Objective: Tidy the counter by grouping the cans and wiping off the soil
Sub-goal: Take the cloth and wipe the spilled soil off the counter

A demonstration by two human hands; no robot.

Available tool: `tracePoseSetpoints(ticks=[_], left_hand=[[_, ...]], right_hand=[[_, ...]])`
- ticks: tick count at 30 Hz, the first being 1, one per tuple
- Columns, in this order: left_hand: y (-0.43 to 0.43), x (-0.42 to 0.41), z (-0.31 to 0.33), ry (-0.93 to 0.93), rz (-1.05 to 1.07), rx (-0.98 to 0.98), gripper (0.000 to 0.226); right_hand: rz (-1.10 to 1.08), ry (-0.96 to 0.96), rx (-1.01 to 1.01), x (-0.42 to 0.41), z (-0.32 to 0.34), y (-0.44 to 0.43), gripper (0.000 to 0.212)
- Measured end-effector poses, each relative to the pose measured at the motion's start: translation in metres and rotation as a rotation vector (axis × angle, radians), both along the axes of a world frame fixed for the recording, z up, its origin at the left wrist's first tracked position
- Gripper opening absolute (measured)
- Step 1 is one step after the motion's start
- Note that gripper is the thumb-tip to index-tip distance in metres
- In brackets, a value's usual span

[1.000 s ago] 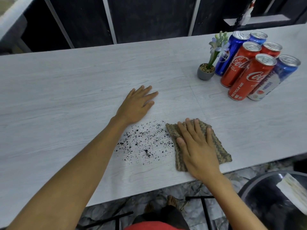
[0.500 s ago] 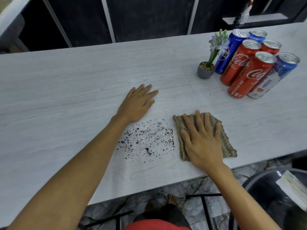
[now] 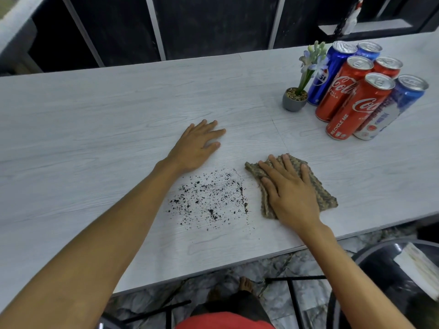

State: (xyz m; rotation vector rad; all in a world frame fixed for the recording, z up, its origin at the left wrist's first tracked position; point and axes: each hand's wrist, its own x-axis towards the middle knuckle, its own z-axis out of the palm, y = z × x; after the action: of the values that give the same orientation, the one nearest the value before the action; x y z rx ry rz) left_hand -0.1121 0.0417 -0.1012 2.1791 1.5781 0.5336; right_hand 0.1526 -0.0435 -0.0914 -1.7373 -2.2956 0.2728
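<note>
Dark crumbs of loose soil (image 3: 209,200) lie scattered in a rough square on the pale wood-grain counter (image 3: 95,129), between the two hands. The right hand (image 3: 289,191) lies flat with straight, spread fingers, pressing a brown-green knitted cloth (image 3: 324,197) just right of the soil. The left hand (image 3: 197,146) rests palm down, fingers extended, on bare counter just beyond the soil. Six tall red and blue drink cans (image 3: 356,110) stand grouped far beyond the right hand, beside a small grey flowerpot (image 3: 294,100). The counter's near edge runs just behind the right wrist; its surface stretches wide to the left of the left hand
</note>
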Motion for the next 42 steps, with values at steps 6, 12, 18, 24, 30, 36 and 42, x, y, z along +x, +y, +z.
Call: tracePoseSetpoints(ticks=[6, 12, 18, 24, 30, 36, 42], left_hand=[[-0.009, -0.025, -0.002, -0.066, 0.079, 0.032, 0.041], [-0.016, -0.025, -0.005, -0.022, 0.095, 0.062, 0.042], [-0.017, -0.025, -0.004, -0.016, 0.102, 0.084, 0.042], [-0.017, -0.025, -0.006, -0.026, 0.105, 0.088, 0.041], [-0.016, -0.024, -0.007, -0.043, 0.113, 0.092, 0.041], [-0.017, -0.024, -0.007, -0.032, 0.103, 0.085, 0.042], [-0.017, -0.025, -0.008, -0.033, 0.103, 0.086, 0.042]], right_hand=[[0.063, 0.414, -0.126, -0.020, 0.010, 0.005, 0.039], [0.175, -0.107, -0.071, -0.016, -0.007, 0.001, 0.056], [0.038, -0.186, -0.076, -0.028, -0.006, 0.023, 0.058], [0.130, -0.195, -0.027, -0.018, -0.011, 0.009, 0.058], [0.006, -0.178, -0.069, -0.028, -0.006, 0.025, 0.058], [0.162, -0.194, -0.035, -0.026, -0.010, 0.011, 0.059], [0.074, -0.185, -0.075, -0.030, -0.006, 0.031, 0.058]])
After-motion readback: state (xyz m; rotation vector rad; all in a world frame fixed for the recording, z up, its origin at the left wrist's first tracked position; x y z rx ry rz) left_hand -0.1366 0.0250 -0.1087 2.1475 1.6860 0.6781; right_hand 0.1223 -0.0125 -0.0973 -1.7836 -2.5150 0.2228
